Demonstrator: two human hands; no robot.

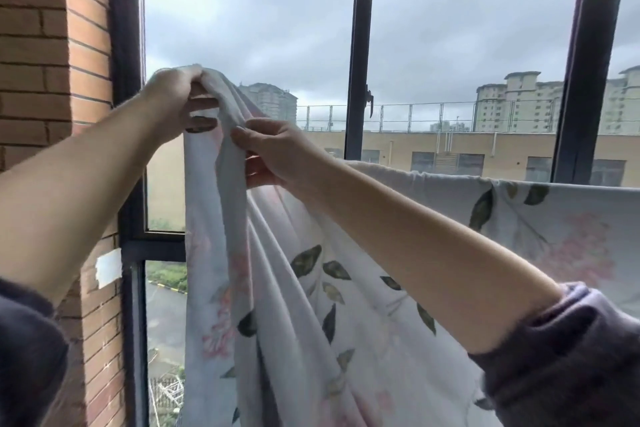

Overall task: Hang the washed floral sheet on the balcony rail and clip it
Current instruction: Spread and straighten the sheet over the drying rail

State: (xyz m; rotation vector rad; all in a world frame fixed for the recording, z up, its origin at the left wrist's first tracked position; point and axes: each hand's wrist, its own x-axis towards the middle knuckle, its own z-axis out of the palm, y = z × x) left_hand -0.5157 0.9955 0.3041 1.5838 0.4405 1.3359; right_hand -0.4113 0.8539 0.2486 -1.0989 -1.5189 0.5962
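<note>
The floral sheet point(363, 288), white with green leaves and pink flowers, hangs in front of the window. Its right part lies draped over a horizontal rail hidden under the cloth at mid height. My left hand point(176, 97) holds the sheet's bunched top end raised high, near the left window frame. My right hand point(273, 152) pinches the same bunched fabric just below and to the right of the left hand. From the hands, folds fall down to the bottom of the view. No clip is visible.
A brick wall point(45, 80) stands at the left with a dark window frame point(126, 45) beside it. Dark vertical mullions point(360, 45) divide the glass; one carries a window handle point(370, 97). Buildings and grey sky lie beyond the glass.
</note>
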